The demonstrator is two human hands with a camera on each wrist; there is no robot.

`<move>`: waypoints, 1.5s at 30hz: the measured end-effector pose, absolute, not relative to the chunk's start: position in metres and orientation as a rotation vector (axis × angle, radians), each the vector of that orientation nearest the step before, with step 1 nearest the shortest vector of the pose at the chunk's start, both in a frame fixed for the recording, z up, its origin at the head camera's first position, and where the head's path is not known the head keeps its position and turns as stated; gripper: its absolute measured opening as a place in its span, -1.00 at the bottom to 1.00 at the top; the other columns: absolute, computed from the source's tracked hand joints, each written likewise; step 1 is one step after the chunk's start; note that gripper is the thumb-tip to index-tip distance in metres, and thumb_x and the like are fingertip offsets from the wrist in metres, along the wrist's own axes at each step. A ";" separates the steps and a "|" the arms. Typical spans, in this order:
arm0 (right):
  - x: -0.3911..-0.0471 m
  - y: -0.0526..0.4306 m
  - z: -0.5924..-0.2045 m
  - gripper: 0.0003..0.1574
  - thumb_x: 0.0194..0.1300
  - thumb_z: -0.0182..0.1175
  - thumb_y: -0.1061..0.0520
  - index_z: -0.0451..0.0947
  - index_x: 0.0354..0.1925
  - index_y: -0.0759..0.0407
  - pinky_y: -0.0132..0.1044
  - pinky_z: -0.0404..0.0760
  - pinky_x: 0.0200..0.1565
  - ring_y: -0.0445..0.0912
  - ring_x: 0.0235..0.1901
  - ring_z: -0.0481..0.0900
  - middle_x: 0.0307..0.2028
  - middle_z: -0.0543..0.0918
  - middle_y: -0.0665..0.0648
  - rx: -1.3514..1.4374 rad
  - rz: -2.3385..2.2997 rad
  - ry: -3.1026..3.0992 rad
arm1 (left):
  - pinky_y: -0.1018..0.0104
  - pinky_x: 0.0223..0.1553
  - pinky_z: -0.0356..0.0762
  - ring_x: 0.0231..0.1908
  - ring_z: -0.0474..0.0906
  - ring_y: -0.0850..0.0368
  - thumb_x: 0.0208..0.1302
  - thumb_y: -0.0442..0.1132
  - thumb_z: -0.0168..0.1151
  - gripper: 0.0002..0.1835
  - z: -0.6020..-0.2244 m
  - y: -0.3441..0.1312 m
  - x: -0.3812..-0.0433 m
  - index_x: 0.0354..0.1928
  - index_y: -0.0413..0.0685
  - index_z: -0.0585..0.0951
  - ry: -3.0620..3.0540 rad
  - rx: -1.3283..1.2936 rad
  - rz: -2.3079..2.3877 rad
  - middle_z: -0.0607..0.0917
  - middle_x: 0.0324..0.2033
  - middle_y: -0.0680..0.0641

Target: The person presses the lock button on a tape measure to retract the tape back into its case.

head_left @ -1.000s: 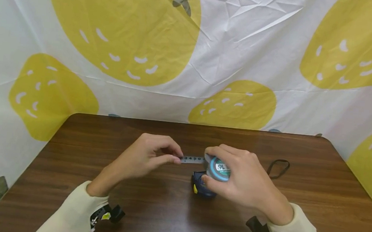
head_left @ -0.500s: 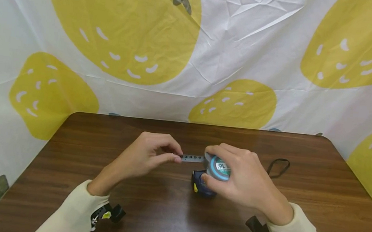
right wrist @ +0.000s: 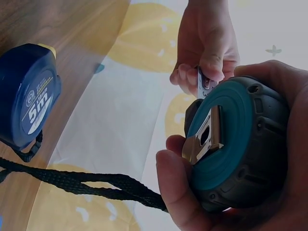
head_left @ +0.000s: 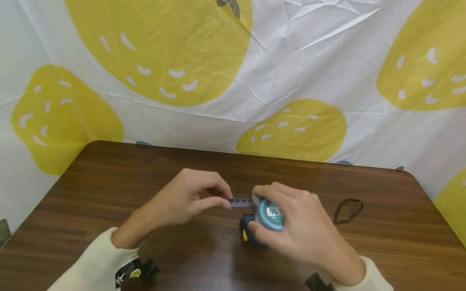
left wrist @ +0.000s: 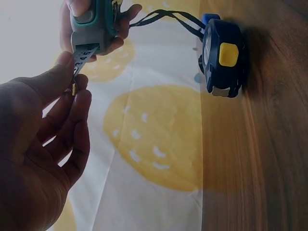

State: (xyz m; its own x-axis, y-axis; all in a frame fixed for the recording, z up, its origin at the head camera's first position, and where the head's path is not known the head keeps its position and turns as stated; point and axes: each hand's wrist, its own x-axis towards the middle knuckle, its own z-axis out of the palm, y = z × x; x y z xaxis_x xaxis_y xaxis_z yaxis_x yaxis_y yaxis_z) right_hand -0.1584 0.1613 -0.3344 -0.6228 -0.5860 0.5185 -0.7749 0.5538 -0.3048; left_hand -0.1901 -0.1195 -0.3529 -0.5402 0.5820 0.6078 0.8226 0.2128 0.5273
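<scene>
My right hand (head_left: 299, 222) grips a teal and grey tape measure (right wrist: 240, 139), its fingers wrapped round the case and its belt clip showing in the right wrist view. A short length of numbered metal blade (head_left: 241, 203) runs out of the case to the left. Between thumb and fingers my left hand (head_left: 194, 195) pinches the hooked end of that blade. Behind and below the right hand, a dark blue tape measure (left wrist: 225, 57) with a yellow button stands on the table, partly covered in the head view. Its label reads 5m in the right wrist view.
The brown wooden table (head_left: 120, 266) reaches back to a hanging cloth (head_left: 176, 126) printed with yellow fruit. A black wrist strap (head_left: 349, 212) loops out on the table, right of the right hand. Each sleeve carries a black wrist camera.
The hands have drawn slightly closer together, and the exposed blade is shorter now. The right hand has shifted a little left with the tape measure; the blue one stays put.
</scene>
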 end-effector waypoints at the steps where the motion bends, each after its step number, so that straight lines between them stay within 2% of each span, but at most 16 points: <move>1: -0.158 0.161 -0.335 -0.52 0.21 0.52 -0.05 0.71 0.07 0.04 -0.34 0.60 -0.40 -0.35 -0.39 0.57 -0.24 0.64 -0.21 1.116 0.730 -2.431 | 0.26 -0.20 0.71 -0.23 0.74 0.27 0.29 -0.39 0.61 -0.83 -0.353 -0.119 -0.190 -0.16 -0.07 0.79 -2.210 -1.329 -1.236 0.82 -0.26 0.12; 7: -0.156 0.158 -0.336 -0.50 0.19 0.52 -0.06 0.71 0.07 0.04 -0.35 0.59 -0.41 -0.35 -0.40 0.56 -0.24 0.64 -0.22 1.122 0.729 -2.428 | 0.33 -0.16 0.70 -0.22 0.75 0.29 0.27 -0.39 0.62 -0.81 -0.354 -0.116 -0.189 -0.15 -0.07 0.78 -2.199 -1.347 -1.237 0.81 -0.25 0.12; 16: -0.152 0.151 -0.339 -0.45 0.14 0.55 -0.03 0.71 0.09 0.08 -0.39 0.61 -0.40 -0.33 -0.40 0.58 -0.22 0.66 -0.18 1.159 0.756 -2.401 | 0.18 -0.18 0.76 -0.21 0.74 0.31 0.27 -0.39 0.62 -0.80 -0.355 -0.111 -0.184 -0.14 -0.08 0.77 -2.212 -1.371 -1.245 0.81 -0.25 0.10; 25: -0.148 0.144 -0.342 -0.45 0.12 0.56 -0.03 0.71 0.07 0.07 -0.38 0.63 -0.37 -0.33 -0.37 0.59 -0.20 0.67 -0.18 1.188 0.748 -2.356 | 0.17 -0.21 0.76 -0.24 0.72 0.32 0.25 -0.38 0.64 -0.80 -0.356 -0.106 -0.180 -0.19 -0.07 0.76 -2.234 -1.346 -1.267 0.79 -0.27 0.11; 34: -0.146 0.143 -0.343 -0.46 0.13 0.56 -0.04 0.68 0.07 0.03 -0.36 0.66 -0.32 -0.32 -0.31 0.63 -0.16 0.70 -0.19 1.178 0.767 -2.382 | 0.38 -0.19 0.70 -0.26 0.72 0.34 0.20 -0.37 0.67 -0.75 -0.355 -0.105 -0.180 -0.20 -0.07 0.73 -2.239 -1.335 -1.256 0.79 -0.30 0.12; 41: -0.146 0.143 -0.344 -0.44 0.14 0.57 -0.03 0.68 0.10 0.02 -0.40 0.62 -0.34 -0.35 -0.33 0.60 -0.19 0.68 -0.21 1.202 0.811 -2.406 | 0.22 -0.24 0.75 -0.27 0.72 0.33 0.16 -0.33 0.71 -0.66 -0.356 -0.106 -0.180 -0.15 -0.05 0.68 -2.282 -1.318 -1.310 0.77 -0.30 0.14; 45: -0.147 0.142 -0.345 -0.42 0.14 0.57 -0.05 0.68 0.11 0.03 -0.40 0.62 -0.33 -0.35 -0.32 0.60 -0.17 0.69 -0.21 1.214 0.800 -2.406 | 0.24 -0.23 0.74 -0.28 0.72 0.31 0.14 -0.33 0.71 -0.64 -0.357 -0.107 -0.182 -0.15 -0.06 0.67 -2.279 -1.337 -1.323 0.77 -0.32 0.13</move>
